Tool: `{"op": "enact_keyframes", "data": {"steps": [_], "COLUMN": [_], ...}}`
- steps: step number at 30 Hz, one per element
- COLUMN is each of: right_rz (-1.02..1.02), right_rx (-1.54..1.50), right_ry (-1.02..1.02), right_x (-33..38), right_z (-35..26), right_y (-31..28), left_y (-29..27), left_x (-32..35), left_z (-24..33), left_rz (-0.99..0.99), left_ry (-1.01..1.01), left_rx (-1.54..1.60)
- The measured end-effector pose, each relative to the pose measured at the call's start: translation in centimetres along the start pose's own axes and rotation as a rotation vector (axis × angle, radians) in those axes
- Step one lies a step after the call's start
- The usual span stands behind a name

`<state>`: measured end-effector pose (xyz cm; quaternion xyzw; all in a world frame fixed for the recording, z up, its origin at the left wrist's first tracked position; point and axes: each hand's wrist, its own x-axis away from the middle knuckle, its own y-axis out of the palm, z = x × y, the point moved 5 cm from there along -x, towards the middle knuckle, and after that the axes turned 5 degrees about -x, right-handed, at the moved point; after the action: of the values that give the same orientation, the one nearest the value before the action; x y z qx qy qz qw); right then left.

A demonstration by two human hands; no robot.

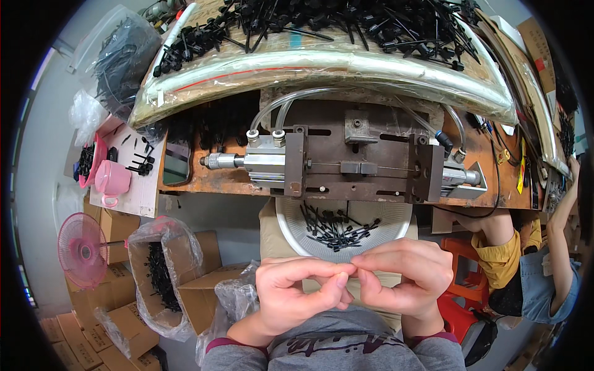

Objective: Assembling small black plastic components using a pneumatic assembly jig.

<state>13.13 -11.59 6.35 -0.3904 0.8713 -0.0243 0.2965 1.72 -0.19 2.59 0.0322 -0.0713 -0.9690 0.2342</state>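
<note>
My left hand [300, 289] and my right hand [408, 278] meet in front of my chest, fingertips pinched and touching each other. Anything between those fingertips is too small or hidden to make out. Just beyond them, a white plastic basket [286, 230] sits below the bench edge with several thin black stemmed plastic parts [337, 230] inside. Above the basket, a dark brown metal fixture [387, 133] is mounted on the bench, with a small split metal block [359, 167] at its middle. A silver air cylinder [266, 166] flanks it on the left, another cylinder [456, 177] on the right.
A large pile of black parts [322, 25] lies on a plastic-wrapped board behind the fixture. Left are a pink cup [113, 178], a phone [177, 162], a pink fan [82, 250] and a lined carton [137, 272]. At right sits another person [550, 272] near a red stool [461, 266].
</note>
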Motion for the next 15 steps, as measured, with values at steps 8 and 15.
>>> {"op": "enact_keyframes", "data": {"steps": [8, 15], "right_rz": [0.005, 0.005], "right_rx": [-0.029, -0.066], "right_ry": [0.016, 0.040], "right_x": [0.15, 0.05], "right_z": [0.19, 0.35], "right_y": [0.00, -0.04], "left_y": [-0.05, -0.05], "left_x": [0.06, -0.02], "left_z": [0.01, 0.03], "left_rz": [0.009, 0.005], "left_ry": [-0.012, -0.011], "left_rx": [0.016, 0.027]}}
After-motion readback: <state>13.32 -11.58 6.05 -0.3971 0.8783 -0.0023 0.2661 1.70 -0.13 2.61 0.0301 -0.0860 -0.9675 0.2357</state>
